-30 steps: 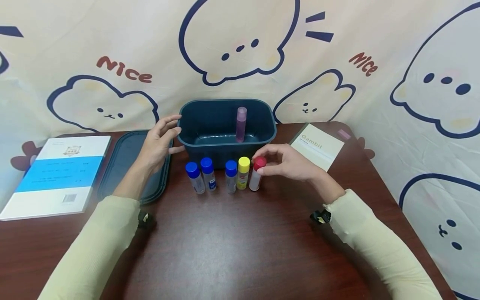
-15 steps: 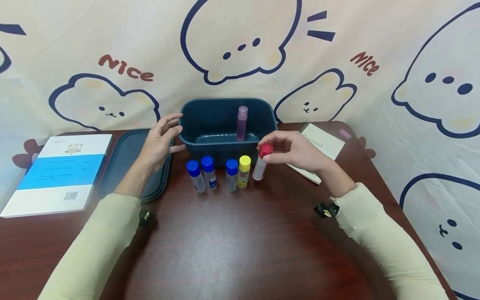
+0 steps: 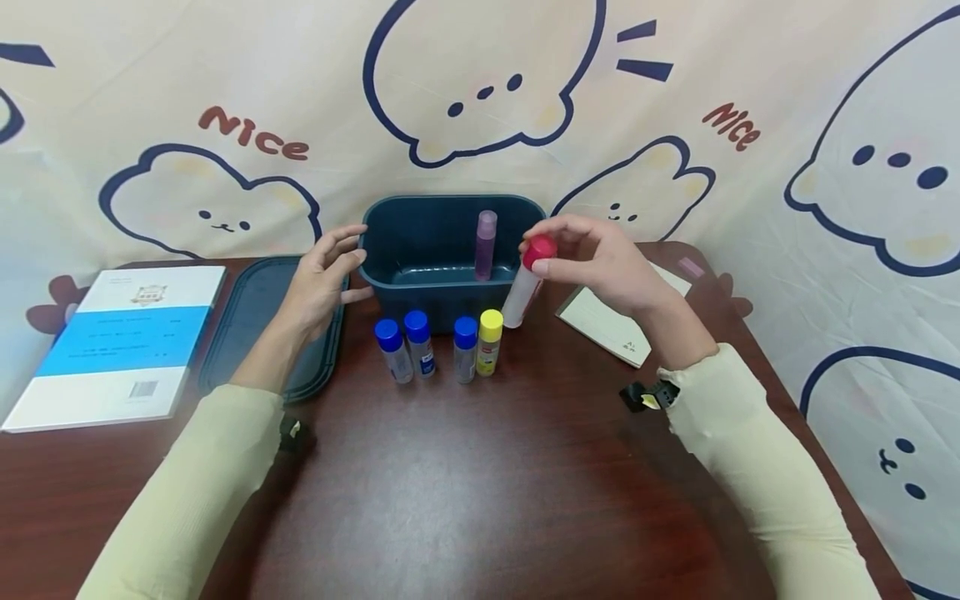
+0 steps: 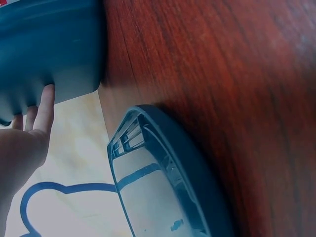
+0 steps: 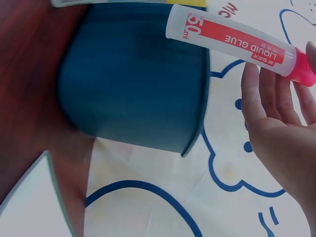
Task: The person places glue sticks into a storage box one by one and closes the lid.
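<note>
Two hands: right (image 3: 600, 262) pinches red-capped glue bottle (image 3: 525, 287); left (image 3: 318, 283), fingers spread, touches blue bin (image 3: 450, 283).

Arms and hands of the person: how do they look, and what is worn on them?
Both arms wear long, pale cream-yellow sleeves of soft cloth, the left sleeve and the right sleeve, reaching to the wrists. The left hand and right hand are bare: no gloves, no visible rings. A small black device with a yellowish mark sits at the right wrist; a similar black one at the left.
</note>
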The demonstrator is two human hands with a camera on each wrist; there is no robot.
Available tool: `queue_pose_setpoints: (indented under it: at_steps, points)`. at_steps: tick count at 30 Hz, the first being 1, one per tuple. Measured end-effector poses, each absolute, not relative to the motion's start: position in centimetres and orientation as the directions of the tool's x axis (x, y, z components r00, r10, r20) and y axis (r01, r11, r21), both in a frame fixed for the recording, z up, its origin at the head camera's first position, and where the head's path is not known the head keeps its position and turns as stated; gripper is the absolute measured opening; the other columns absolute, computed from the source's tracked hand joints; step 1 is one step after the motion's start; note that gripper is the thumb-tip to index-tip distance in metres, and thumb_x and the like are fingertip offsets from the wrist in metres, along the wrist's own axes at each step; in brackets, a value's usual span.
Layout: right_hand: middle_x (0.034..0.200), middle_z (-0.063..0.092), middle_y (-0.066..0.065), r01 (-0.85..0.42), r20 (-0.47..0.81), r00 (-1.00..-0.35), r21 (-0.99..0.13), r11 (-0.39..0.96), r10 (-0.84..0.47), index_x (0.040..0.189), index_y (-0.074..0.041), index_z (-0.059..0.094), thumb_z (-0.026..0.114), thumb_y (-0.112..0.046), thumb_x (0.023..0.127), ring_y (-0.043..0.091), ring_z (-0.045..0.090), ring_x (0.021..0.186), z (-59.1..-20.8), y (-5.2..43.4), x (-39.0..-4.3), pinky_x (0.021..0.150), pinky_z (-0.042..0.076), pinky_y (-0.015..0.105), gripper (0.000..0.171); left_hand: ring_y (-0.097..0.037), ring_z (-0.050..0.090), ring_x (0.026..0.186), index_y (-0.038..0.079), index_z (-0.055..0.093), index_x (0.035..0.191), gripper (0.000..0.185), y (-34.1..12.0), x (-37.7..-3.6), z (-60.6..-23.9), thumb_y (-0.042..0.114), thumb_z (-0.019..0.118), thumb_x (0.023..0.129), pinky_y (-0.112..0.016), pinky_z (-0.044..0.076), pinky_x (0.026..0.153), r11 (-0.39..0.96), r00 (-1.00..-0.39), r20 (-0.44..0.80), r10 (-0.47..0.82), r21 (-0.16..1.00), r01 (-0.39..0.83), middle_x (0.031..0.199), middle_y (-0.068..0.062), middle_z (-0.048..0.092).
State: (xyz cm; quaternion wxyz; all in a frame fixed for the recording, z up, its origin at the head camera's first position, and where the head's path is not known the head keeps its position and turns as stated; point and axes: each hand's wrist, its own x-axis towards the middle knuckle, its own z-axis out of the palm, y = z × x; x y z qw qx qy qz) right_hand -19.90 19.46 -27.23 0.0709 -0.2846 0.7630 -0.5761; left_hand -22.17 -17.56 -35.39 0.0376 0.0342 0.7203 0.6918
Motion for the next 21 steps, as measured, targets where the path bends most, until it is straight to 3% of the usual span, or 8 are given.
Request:
queue_pose_setpoints:
  at_steps: [13, 21]
  points:
    - [0.117, 0.065, 0.015, -0.331, 0.372, -0.833, -0.928, -0.170, -0.409, 0.115, -0.008, 0.068, 0.059, 0.011, 0.093, 0.030, 0.058, 0.105, -26.0, 18.7, -21.1, 0.083, 0.059, 0.029, 0.031, -0.032, 0.033, 0.142, 0.020, 0.046, 0.150, 0.044, -17.5, -22.3, -35.3, 0.026, 0.053, 0.107, -0.055, 0.051, 0.094, 0.030, -0.994, -0.002, 0.107, 1.000, 0.001, 0.161, -0.010, 0.031]
    - [0.121, 0.062, 0.017, -0.307, 0.351, -0.879, -0.935, -0.179, -0.323, 0.115, -0.007, 0.067, 0.061, 0.008, 0.094, 0.031, 0.056, 0.110, -26.5, 17.7, -21.9, 0.085, 0.058, 0.031, 0.027, -0.032, 0.032, 0.143, 0.019, 0.045, 0.150, 0.044, -17.6, -22.3, -35.4, 0.026, 0.053, 0.107, -0.056, 0.051, 0.095, 0.033, -0.994, -0.006, 0.106, 0.999, -0.002, 0.161, -0.010, 0.030]
